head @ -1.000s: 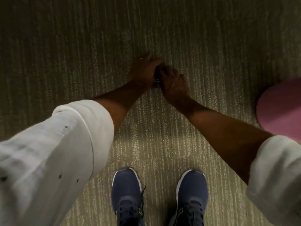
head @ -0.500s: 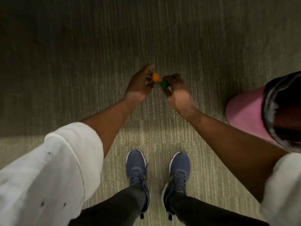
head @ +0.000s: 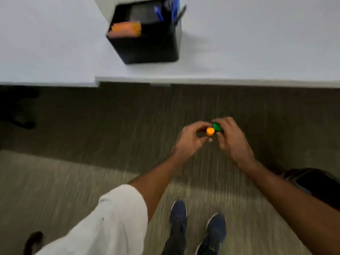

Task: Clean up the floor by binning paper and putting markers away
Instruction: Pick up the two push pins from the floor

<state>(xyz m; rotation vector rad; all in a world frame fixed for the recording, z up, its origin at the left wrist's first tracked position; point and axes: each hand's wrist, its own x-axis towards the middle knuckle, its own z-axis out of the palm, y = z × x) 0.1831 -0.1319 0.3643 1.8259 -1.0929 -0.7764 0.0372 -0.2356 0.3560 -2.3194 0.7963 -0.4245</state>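
Much of the picture is smeared by motion, so fine detail is hard to read, and of the two markers only the capped ends show: the barrels run down inside the curled fingers and are hidden. The orange marker (head: 210, 131) shows a round orange cap facing up toward the camera, and the green marker (head: 217, 127) shows a darker green cap touching it on the far right side. The left hand (head: 191, 139) is closed around the orange marker, thumb and fingertips pinched just under the cap; the right hand (head: 232, 138) is curled the same way around the green one. The two hands meet at the caps and are held in the air above the carpet (head: 73, 177), in front of the desk (head: 257, 43) and below the level of its edge. The right forearm runs out of the frame at the lower right, and a white sleeve (head: 110, 221) covers the left arm up to the elbow and is cut off at the bottom. On the desk stands a black organizer box (head: 152, 43), blurred; one compartment holds something orange (head: 127, 29) that cannot be made out clearly, and blue pens (head: 173, 8) stick up from the back, their tops cut off by the upper edge. A dark round shape (head: 316, 184) at the right edge is half hidden behind the right arm and cannot be identified. Two dark blue shoes (head: 215, 229) stand on the carpet below the hands.
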